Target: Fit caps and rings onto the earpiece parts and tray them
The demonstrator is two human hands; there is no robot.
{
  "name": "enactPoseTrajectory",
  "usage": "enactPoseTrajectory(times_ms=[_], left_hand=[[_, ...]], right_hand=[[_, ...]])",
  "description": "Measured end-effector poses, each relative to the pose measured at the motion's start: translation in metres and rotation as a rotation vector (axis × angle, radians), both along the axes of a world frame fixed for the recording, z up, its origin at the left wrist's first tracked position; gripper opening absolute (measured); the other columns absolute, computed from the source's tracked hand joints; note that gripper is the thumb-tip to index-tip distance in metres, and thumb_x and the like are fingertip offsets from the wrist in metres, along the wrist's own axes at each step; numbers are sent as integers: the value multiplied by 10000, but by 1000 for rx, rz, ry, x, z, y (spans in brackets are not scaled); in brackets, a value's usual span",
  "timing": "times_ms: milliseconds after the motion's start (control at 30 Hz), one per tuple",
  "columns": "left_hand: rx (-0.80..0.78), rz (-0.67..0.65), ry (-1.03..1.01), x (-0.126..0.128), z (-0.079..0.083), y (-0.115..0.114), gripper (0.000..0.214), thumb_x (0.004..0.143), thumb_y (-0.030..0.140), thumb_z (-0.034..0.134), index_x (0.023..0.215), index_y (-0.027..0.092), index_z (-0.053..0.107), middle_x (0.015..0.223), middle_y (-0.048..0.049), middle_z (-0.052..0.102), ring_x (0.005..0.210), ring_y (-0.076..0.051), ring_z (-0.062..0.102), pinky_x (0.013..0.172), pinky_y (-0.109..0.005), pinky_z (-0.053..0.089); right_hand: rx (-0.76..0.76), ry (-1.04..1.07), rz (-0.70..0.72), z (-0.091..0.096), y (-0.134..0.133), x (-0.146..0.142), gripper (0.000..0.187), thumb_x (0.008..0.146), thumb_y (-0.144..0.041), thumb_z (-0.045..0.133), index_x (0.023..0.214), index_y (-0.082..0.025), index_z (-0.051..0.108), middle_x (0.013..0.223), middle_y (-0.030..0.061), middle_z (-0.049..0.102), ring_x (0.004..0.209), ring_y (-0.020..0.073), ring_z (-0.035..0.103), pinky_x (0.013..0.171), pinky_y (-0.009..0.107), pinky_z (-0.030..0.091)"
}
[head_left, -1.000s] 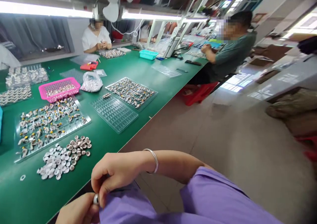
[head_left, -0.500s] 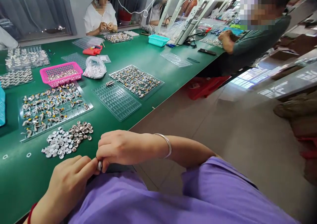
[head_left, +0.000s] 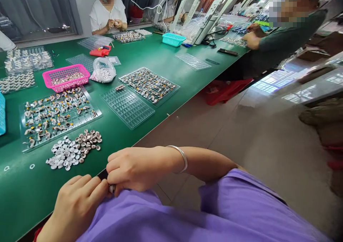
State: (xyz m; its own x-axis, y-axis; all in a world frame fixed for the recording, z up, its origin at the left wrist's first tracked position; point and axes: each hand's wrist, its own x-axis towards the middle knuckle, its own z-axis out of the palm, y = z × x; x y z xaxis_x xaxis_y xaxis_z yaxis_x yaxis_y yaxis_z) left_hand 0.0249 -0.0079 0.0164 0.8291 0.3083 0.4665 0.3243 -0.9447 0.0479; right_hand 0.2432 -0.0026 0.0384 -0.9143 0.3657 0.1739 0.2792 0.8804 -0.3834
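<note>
My left hand (head_left: 73, 208) and my right hand (head_left: 131, 169) meet at the near edge of the green table (head_left: 150, 60), above my purple-clad lap. Both pinch a small silver round part (head_left: 112, 188) between their fingertips; most of it is hidden by the fingers. A silver bangle (head_left: 182, 158) circles my right wrist. Just beyond my hands lies a loose pile of small white and metal caps (head_left: 73, 149). Behind the pile a clear tray (head_left: 57, 115) carries several small metal pieces.
An empty clear grid tray (head_left: 127, 106), a second filled tray (head_left: 148, 85), a pink basket (head_left: 65, 77) and a plastic bag (head_left: 103, 70) lie farther out. A teal basket (head_left: 173, 39) stands beyond. Other people sit at the far end and right side. Bare floor lies right.
The view has tilted down and steadied. My hands have come together at the table edge and sunk a little toward my lap, still pinching the small part.
</note>
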Motion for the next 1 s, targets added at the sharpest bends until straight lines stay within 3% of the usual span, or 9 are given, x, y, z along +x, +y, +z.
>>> enactPoseTrajectory(times_ms=[367,467,567,667,733,833,1000], left_hand=[[-149,-72,-26,-3,-11,-21,313,941,33,369,706,231,431,530,51,486,453,-139,393,493,-272,322],[-180,-35,-65,-1,-12,-17,288,960,73,385,735,227,477,544,46,536,455,-129,454,485,-258,357],[-260,39,-163,-1,-18,-13,215,960,84,412,927,197,592,705,-1,679,567,-120,603,554,-213,458],[-510,106,-314,-3,-29,-17,277,950,98,453,1132,201,635,928,-52,742,766,-136,700,681,-192,539],[-795,204,-448,-5,-38,-23,316,965,167,480,1224,236,647,1072,-67,744,897,-173,721,745,-222,576],[-1264,367,-678,-7,-50,-30,331,965,338,535,1256,260,672,1125,-68,749,914,-221,734,737,-277,619],[-1529,523,-937,2,-49,-26,345,784,395,780,1082,221,772,997,-51,785,925,-216,730,807,-243,605]], right_hand=[[-239,293,100,-21,-9,-4,293,913,-193,650,631,-173,575,628,-1,553,683,119,540,727,200,448],[-200,314,67,-18,-9,-2,226,908,-186,659,688,-150,622,653,9,567,680,122,528,711,201,446],[-90,299,-58,-17,-9,-3,199,933,-233,630,758,-138,634,689,18,583,703,131,524,708,215,442],[99,321,-224,-24,-9,-9,243,944,-256,585,725,-153,600,649,2,542,663,134,484,677,235,424],[261,334,-337,-31,-9,-14,273,948,-250,543,689,-168,570,625,-5,505,634,142,440,661,260,405],[424,320,-446,-42,-7,-21,297,960,-261,510,676,-180,544,640,-1,482,630,153,405,650,288,373],[453,274,-450,-46,0,-28,258,960,-314,541,740,-179,560,727,25,503,693,175,421,678,293,380]])
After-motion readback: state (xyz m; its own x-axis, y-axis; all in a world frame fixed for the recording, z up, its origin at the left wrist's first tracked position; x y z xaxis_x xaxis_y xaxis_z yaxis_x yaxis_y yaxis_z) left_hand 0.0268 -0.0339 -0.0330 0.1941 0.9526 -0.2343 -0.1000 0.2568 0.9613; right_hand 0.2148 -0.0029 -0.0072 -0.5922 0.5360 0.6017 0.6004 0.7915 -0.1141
